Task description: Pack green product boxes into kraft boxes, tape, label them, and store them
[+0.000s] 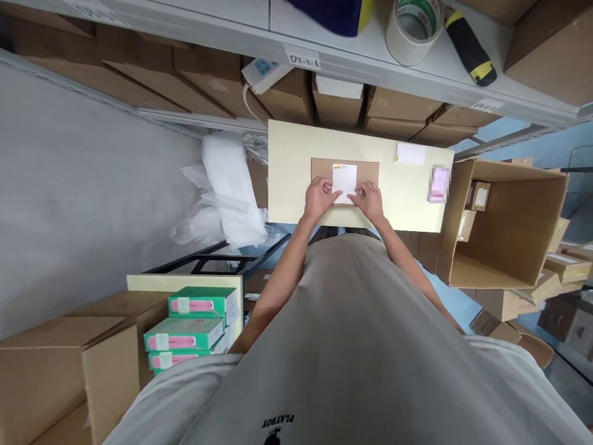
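A flat brown cardboard box (322,165) lies on the pale table in front of me. Over its middle is a white label (345,179) with a small orange mark at the upper left corner. My left hand (319,196) is at the label's lower left corner, fingers curled and thumb on the edge. Mirroring it, my right hand (369,198) has its thumb on the lower right corner, with the fingers curled in. Whether the label is fully stuck down I cannot tell.
Another white label sheet (411,153) and a blurred pink item (438,184) lie on the table (290,179). To the right stands a big open carton (503,259) with small boxes inside. Tape (414,31) and a cutter (470,48) rest on the shelf above. Bubble wrap (231,185) is at left.
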The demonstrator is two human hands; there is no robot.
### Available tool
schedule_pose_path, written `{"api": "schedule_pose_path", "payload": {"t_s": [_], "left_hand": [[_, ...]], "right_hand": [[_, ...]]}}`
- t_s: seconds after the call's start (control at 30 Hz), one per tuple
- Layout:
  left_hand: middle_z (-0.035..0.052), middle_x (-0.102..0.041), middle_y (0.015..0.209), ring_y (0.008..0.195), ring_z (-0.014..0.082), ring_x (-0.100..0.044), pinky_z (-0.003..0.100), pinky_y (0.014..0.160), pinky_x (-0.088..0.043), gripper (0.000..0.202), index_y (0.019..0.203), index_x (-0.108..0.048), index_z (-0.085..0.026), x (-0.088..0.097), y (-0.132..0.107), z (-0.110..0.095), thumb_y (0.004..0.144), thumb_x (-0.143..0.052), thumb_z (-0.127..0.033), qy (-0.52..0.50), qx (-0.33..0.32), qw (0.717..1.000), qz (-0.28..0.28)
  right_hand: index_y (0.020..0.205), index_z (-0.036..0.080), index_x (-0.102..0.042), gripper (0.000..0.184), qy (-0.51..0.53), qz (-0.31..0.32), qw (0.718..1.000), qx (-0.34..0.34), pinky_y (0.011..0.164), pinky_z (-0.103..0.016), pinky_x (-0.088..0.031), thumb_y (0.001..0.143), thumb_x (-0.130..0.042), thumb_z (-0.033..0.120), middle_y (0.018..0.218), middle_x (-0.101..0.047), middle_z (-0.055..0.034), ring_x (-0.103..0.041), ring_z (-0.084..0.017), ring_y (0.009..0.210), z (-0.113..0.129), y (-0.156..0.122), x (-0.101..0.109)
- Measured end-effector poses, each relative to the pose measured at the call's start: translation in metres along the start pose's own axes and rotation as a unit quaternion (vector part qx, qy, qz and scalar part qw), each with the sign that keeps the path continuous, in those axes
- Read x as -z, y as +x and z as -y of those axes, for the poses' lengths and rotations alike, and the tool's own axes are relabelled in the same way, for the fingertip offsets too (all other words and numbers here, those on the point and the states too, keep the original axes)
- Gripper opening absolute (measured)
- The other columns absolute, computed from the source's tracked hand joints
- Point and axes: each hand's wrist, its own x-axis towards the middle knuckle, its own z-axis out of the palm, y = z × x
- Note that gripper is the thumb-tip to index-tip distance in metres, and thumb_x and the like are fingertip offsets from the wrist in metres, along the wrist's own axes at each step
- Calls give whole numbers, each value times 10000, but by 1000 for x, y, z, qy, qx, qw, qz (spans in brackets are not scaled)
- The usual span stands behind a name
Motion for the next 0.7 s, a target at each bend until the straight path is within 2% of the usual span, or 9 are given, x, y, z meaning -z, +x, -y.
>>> {"api": "schedule_pose_path", "payload": {"t_s": [0.07, 0.17, 0.27, 0.47, 0.57, 0.7], "left_hand": [[50, -705, 1036, 970, 247, -686, 423, 972, -595, 379, 950, -674, -246, -3, 0, 1, 760, -1001, -219, 16, -4, 1000, -1], [48, -691, 1019, 1006, 268, -685, 447, 991, -590, 421, 949, -643, -257, -7, 1, 2, 757, -1016, -224, 31, -5, 999, -7], [43, -684, 986, 974, 264, -683, 443, 974, -585, 384, 918, -623, -262, -10, 3, 1, 798, -986, -224, 35, 8, 999, -22], [47, -717, 935, 931, 262, -706, 429, 967, -572, 268, 885, -667, -250, -10, 6, -8, 862, -934, -252, 37, 42, 998, -31], [58, -762, 955, 941, 256, -739, 407, 987, -572, 204, 900, -709, -233, -7, 8, -17, 905, -905, -289, 57, 68, 996, -24], [64, -835, 1045, 1005, 241, -778, 352, 992, -570, 180, 949, -756, -215, -3, 11, -31, 953, -873, -351, 96, 117, 988, -8]], "right_hand": [[884, 280, -661, 324, -10, -2, 1000, -4, 996, -484, -515, 942, -924, 461, 920, -686, -54, -609, -307, 982, -1, 1, -3], [874, 284, -648, 374, -16, -17, 1000, -7, 989, -487, -520, 969, -893, 550, 893, -680, -53, -616, -309, 971, -1, 2, -7], [850, 289, -624, 398, -19, -31, 999, -12, 1002, -491, -523, 998, -855, 577, 859, -675, -48, -624, -307, 950, -1, 3, -10], [907, 289, -621, 316, -20, -27, 997, -67, 981, -448, -530, 1026, -837, 487, 772, -659, -18, -666, -306, 947, 3, 11, -10], [916, 288, -620, 313, -46, -24, 995, -88, 942, -413, -536, 1046, -804, 504, 790, -685, -18, -686, -296, 956, 6, 15, -10], [963, 266, -624, 346, -97, -14, 991, -92, 896, -370, -537, 1125, -668, 569, 861, -736, -30, -707, -268, 949, 9, 17, -9]]}}
